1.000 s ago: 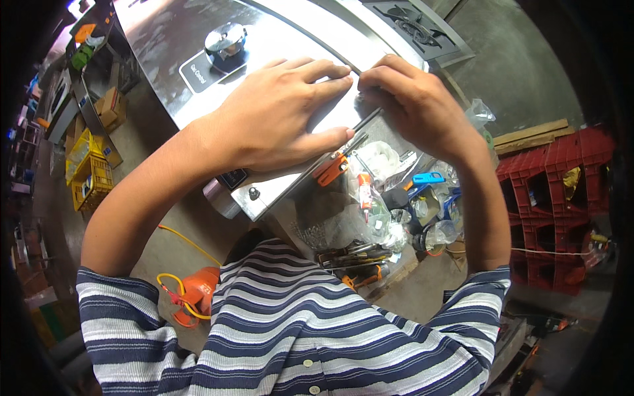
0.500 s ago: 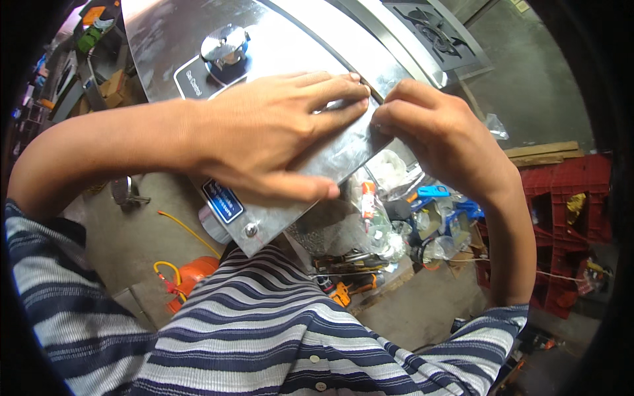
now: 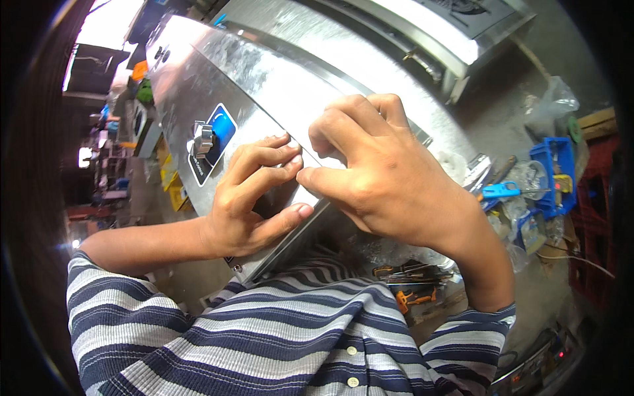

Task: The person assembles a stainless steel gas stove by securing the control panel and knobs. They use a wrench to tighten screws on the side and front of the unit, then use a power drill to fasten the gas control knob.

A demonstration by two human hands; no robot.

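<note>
A stainless steel appliance body (image 3: 247, 72) with a front panel lies before me. On its panel, a metal control knob (image 3: 201, 140) sits over a blue-and-black label (image 3: 221, 132). My left hand (image 3: 254, 198) rests on the panel near its top edge, open, fingers bent and apart, thumb toward the lower edge. Just right of it, my right hand (image 3: 389, 171) is at the same edge with fingers curled and thumb drawn in by the left fingertips. What it pinches, if anything, is hidden.
A gas hob (image 3: 469, 16) stands at the far right. Blue bins (image 3: 553, 177), a blue-handled tool (image 3: 500, 190), clear plastic bags and orange-handled tools (image 3: 416, 300) clutter the floor to the right. A red crate (image 3: 594, 231) is beyond them.
My view has turned, showing more of the panel and knob. My left hand has gone from lying flat to bent fingers. My right hand has shifted left along the edge, close to the left fingertips.
</note>
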